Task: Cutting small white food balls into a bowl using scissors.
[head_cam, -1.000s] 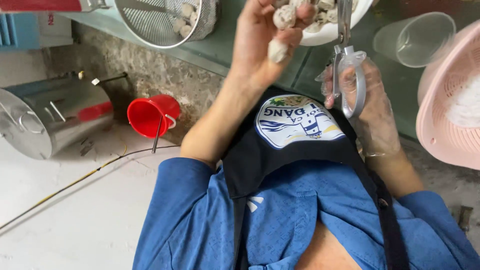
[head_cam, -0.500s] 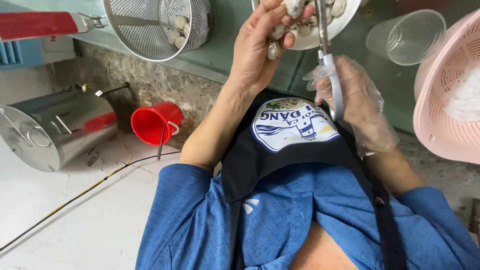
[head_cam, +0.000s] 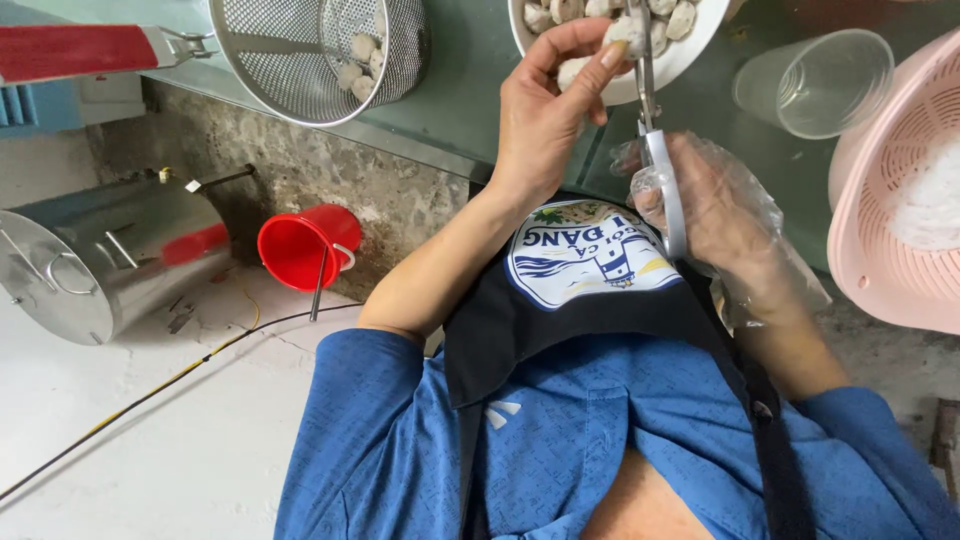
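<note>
Nearest the camera: a blue textured shirt (head_cam: 600, 440) under a black apron (head_cam: 560, 310) bearing a round printed badge. Beyond it, the right hand (head_cam: 715, 215), sheathed in a thin, crinkled clear plastic glove, is closed through the pale loop handles of a pair of scissors (head_cam: 655, 150), whose slim metal blades point away toward the bowl. The left hand (head_cam: 545, 115), bare, pinches a small pale, rounded ball (head_cam: 622, 32) between thumb and fingertips, just at the scissor blades and over the near rim of the white bowl (head_cam: 660, 80), which holds more such lumps. Farther left, a round wire-mesh strainer basket (head_cam: 300, 60) contains a few balls. To the right stand a clear plastic cup (head_cam: 815, 85) and a pink slotted plastic colander (head_cam: 890, 230). On the floor, a red bucket (head_cam: 300, 245) and a steel pot (head_cam: 95, 260).
</note>
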